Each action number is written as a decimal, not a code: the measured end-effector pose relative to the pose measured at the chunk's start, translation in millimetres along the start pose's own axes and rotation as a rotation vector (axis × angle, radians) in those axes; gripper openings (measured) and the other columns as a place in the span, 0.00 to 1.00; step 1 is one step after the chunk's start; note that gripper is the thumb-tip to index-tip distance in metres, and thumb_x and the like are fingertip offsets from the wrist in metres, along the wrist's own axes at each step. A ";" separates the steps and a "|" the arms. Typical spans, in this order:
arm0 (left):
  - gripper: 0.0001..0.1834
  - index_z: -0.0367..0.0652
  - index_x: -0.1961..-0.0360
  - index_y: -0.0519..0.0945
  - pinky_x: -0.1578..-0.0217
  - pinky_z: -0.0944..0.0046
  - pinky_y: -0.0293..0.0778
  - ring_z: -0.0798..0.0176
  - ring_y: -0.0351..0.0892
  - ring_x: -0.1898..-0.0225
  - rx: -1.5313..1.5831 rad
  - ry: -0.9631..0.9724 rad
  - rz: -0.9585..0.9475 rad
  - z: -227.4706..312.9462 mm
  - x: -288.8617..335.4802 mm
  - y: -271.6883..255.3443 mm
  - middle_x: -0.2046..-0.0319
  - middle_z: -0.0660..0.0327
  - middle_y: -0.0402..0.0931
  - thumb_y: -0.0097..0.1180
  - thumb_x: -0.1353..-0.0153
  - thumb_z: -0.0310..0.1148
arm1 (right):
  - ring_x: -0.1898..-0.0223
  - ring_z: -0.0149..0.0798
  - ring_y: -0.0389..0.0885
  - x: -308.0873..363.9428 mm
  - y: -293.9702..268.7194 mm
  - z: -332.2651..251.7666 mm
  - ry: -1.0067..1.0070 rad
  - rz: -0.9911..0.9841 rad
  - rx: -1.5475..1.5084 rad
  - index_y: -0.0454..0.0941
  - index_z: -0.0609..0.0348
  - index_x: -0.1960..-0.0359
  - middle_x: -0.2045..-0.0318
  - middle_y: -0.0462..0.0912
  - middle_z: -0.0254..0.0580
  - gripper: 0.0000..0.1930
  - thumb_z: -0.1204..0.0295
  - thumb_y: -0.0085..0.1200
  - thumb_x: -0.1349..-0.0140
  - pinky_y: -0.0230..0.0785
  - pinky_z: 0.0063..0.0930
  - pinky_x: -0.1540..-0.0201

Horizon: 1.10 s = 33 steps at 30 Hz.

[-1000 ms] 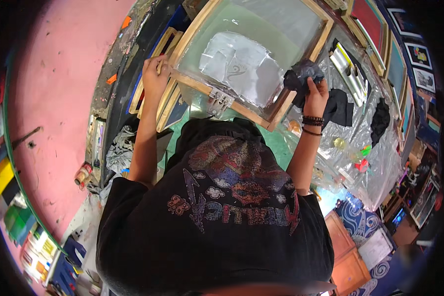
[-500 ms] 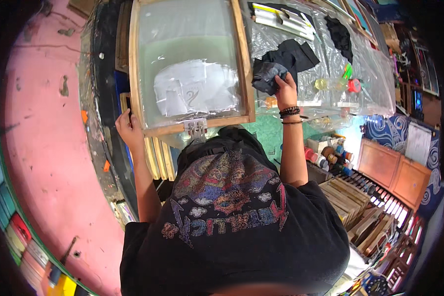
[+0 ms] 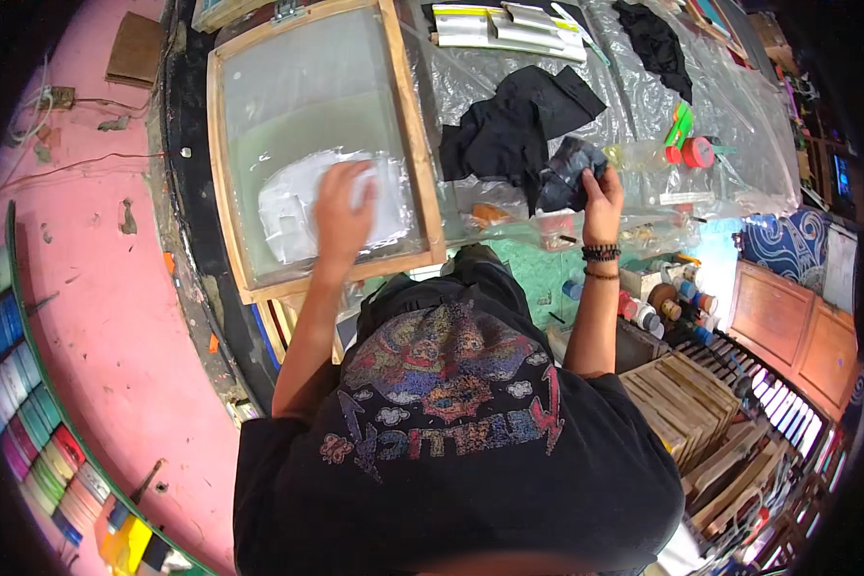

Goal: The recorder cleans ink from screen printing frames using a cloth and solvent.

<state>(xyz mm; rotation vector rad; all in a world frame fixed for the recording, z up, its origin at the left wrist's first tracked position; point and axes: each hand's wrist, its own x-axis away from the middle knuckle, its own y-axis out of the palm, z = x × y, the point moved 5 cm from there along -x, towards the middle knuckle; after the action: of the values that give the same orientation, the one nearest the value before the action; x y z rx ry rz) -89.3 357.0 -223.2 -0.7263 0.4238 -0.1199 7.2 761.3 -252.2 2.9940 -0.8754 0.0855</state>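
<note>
My left hand (image 3: 344, 219) is over the lower part of a wooden-framed printing screen (image 3: 419, 163), slightly blurred, with fingers stretched out and thumb apart. Whether it touches the mesh I cannot tell. Beneath the hand shows a white, shiny patch of paper (image 3: 288, 216), partly hidden by it. In my right hand (image 3: 601, 204) is a crumpled dark rag (image 3: 568, 176), pinched between thumb and fingers over the plastic-covered table. A larger black cloth (image 3: 509, 125) lies on the table, just left of the rag and reaching behind it.
Metal squeegees (image 3: 509, 31) lie at the far side of the table. Another black cloth (image 3: 655, 43), a green-handled tool (image 3: 680, 123) and a red lid (image 3: 698, 152) are to the right. Paint jars (image 3: 643, 312) and stacked wooden frames (image 3: 682, 398) stand below right.
My left hand has moved from the screen's left edge onto its lower area. My right hand has shifted right with the rag, leaving the larger black cloth. The view has shifted too.
</note>
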 end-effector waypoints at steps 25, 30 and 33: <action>0.16 0.31 0.48 0.71 0.56 0.62 0.73 0.60 0.77 0.59 0.230 -0.448 0.114 107.7 -53.1 170.8 0.60 0.53 0.77 0.55 0.30 0.32 | 0.45 0.37 0.78 -129.3 -28.3 78.3 0.122 0.141 0.001 0.70 0.66 0.37 0.47 0.80 0.44 0.23 0.73 0.59 0.33 0.70 0.30 0.40; 0.17 0.32 0.43 0.65 0.52 0.68 0.71 0.66 0.75 0.53 0.552 -0.248 0.355 113.9 -91.1 153.9 0.52 0.52 0.73 0.53 0.31 0.23 | 0.57 0.26 0.79 -53.7 -43.1 81.8 0.154 -0.159 -0.065 0.75 0.61 0.41 0.57 0.82 0.37 0.18 0.71 0.57 0.30 0.73 0.23 0.54; 0.22 0.34 0.42 0.68 0.50 0.63 0.73 0.56 0.77 0.51 0.385 -0.255 0.277 97.2 -118.4 161.4 0.50 0.48 0.72 0.57 0.35 0.24 | 0.57 0.36 0.75 -22.7 -89.0 91.4 -0.066 0.117 0.288 0.73 0.64 0.48 0.56 0.77 0.43 0.23 0.65 0.68 0.39 0.71 0.28 0.57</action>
<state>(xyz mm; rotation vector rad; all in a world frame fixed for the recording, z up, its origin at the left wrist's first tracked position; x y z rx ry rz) -162.7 567.0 -226.3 -0.2930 0.2423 0.1486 40.3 845.2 -345.1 3.2215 -1.1358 0.1261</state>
